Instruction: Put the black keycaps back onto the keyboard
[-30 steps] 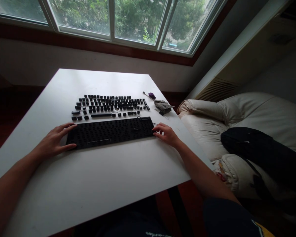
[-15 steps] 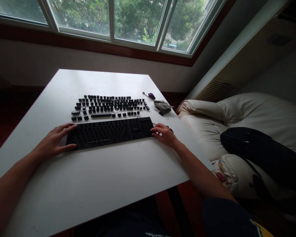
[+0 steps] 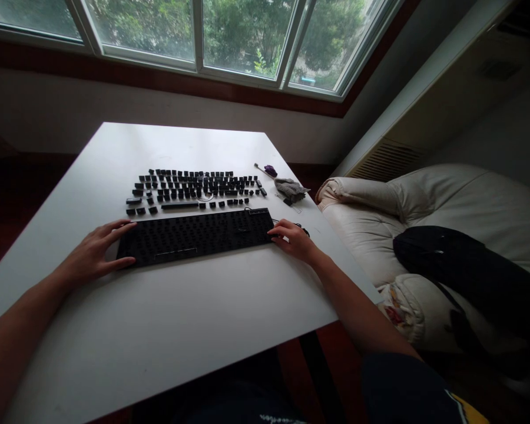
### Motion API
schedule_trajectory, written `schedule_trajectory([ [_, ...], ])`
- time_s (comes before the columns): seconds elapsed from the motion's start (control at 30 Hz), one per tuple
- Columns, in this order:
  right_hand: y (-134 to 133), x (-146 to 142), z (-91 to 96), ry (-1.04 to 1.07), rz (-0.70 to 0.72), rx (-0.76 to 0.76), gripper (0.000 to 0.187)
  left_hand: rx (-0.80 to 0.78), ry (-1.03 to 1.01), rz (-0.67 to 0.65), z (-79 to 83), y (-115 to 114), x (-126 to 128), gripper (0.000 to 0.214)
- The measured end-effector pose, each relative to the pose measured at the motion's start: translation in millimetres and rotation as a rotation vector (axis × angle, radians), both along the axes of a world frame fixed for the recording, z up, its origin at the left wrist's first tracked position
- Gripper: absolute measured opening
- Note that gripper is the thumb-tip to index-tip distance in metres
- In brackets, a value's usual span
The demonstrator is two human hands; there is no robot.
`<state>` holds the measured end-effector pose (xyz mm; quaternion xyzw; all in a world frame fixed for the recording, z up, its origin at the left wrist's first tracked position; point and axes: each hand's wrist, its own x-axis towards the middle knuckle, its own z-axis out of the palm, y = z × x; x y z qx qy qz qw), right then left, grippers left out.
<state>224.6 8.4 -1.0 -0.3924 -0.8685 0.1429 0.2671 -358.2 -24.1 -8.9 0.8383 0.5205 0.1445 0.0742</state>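
Note:
A black keyboard point(image 3: 196, 234) without its keycaps lies across the white table point(image 3: 168, 312). My left hand point(image 3: 95, 254) clasps its left end, thumb at the near edge and fingers over the far corner. At the right end rests my right hand point(image 3: 294, 238), fingers curled against the edge. Behind the keyboard, several loose black keycaps point(image 3: 194, 187) lie set out in rows.
A grey cloth point(image 3: 290, 188) and a small purple tool point(image 3: 270, 170) lie at the table's far right. A cream sofa point(image 3: 446, 212) with a dark garment point(image 3: 463, 271) stands right of the table. Windows run along the far wall.
My right hand has slid slightly left along the keyboard's right end. The left hand and keyboard have barely moved; the view shifted a little.

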Motion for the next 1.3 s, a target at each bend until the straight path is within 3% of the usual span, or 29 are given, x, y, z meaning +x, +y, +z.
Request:
schedule_trajectory([
  [0.37, -5.9, 2.5, -8.6, 0.067, -0.036, 0.009, 0.034, -0.010, 0.014, 0.007, -1.8, 0.3, -2.5, 0.089],
  [0.6, -4.7, 0.7, -9.1, 0.093, -0.077, 0.031, 0.019, -0.006, 0.007, 0.001, -2.5, 0.4, -2.5, 0.089],
  [1.3, -1.2, 0.0, -8.7, 0.042, -0.080, 0.098, 0.019, 0.001, 0.009, 0.011, -0.7, 0.1, -1.4, 0.089],
])
